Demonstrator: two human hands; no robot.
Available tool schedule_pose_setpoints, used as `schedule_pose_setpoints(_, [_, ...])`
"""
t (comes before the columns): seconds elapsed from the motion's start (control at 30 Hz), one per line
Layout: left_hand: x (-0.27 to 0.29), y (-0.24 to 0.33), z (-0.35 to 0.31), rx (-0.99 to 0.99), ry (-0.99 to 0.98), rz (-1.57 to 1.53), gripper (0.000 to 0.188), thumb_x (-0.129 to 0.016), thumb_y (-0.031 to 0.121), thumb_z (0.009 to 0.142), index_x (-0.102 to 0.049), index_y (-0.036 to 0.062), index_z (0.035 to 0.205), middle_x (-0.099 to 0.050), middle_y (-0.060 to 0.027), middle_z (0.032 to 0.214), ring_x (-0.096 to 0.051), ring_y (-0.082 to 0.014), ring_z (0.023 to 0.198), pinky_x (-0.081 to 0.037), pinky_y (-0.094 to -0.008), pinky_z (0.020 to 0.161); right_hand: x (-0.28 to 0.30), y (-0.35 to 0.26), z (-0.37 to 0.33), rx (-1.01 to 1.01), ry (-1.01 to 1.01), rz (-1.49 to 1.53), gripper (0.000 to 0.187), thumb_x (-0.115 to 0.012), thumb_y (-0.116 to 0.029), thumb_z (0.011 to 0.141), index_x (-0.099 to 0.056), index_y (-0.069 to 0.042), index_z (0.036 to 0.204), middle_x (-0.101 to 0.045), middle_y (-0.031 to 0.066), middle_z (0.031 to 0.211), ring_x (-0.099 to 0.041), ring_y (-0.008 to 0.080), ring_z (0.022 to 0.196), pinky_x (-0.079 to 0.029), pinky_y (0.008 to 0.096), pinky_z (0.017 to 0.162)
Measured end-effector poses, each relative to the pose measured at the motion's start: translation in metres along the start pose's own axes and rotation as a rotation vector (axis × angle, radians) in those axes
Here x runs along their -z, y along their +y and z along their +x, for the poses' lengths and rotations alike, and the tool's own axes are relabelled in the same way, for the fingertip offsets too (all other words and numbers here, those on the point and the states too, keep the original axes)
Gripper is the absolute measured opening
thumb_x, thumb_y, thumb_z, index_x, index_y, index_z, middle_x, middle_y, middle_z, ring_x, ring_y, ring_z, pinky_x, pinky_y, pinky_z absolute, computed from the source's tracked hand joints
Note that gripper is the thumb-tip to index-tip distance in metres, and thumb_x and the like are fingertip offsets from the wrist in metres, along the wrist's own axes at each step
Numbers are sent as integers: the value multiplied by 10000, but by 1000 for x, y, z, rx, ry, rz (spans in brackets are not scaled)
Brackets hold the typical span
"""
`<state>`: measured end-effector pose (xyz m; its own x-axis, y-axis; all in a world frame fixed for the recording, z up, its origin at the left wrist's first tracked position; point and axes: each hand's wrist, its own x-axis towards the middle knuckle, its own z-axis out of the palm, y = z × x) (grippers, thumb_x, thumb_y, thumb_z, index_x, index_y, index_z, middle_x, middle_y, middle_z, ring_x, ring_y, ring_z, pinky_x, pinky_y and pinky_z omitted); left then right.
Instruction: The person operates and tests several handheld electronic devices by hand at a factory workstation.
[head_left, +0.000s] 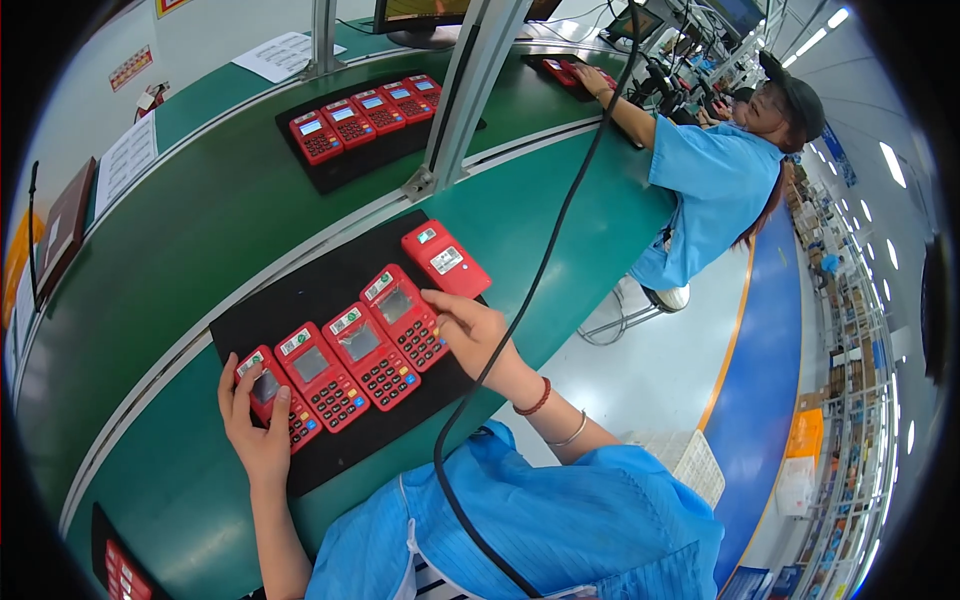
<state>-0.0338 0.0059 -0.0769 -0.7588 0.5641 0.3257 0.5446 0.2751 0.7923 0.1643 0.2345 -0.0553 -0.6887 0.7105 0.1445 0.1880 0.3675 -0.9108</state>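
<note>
Several red card payment terminals lie face up side by side in a slanting row on a black mat [245, 318]. My left hand [255, 415] is at the left end, fingers and thumb closed around the leftmost terminal [302, 424]. My right hand [475, 335] is closed on the right edge of the terminal at the other end [405, 318], which is turned slightly from its neighbour. Between them lie two more, a left one [325, 378] and a right one [362, 352]. Beyond my right hand, another red terminal [447, 258] lies back side up.
A black cable [545, 255] hangs across the view in front of my right arm. Behind a metal post [470, 90], more terminals lie on another black mat [335, 178]. A co-worker in blue [720, 170] sits at the right, reaching over the bench. Another tray [105, 535] is lower left.
</note>
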Motion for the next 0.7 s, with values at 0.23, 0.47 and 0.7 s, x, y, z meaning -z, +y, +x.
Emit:
schedule_pose_setpoints(0.23, [4,0,0,-15,14,47,356,-712,125,845,-631,81,1188,-456,-169,1443,-455,-332,1324,-391,-413,1074,11,-4,18,467,260,-641,384,-714,-61,792,-631,-43,1166,-520,226,1331,-508,435,1185,-431,446,1013])
schedule_pose_setpoints(0.47, [0,-4,-2,1,-9,6,361,-729,126,823,-642,81,1171,-447,-174,1447,-455,-335,1320,-383,-420,1074,4,35,18,296,211,-580,439,-717,-130,834,-603,-56,1251,-469,255,1395,-461,422,1280,-417,452,1052])
schedule_pose_setpoints(0.7, [1,-2,-1,-2,6,-7,359,-719,125,835,-641,84,1183,-446,-164,1451,-448,-332,1326,-381,-419,1075,19,21,15,186,149,-503,452,-682,-140,867,-570,-65,1299,-515,247,1356,-539,404,1192,-446,433,1014])
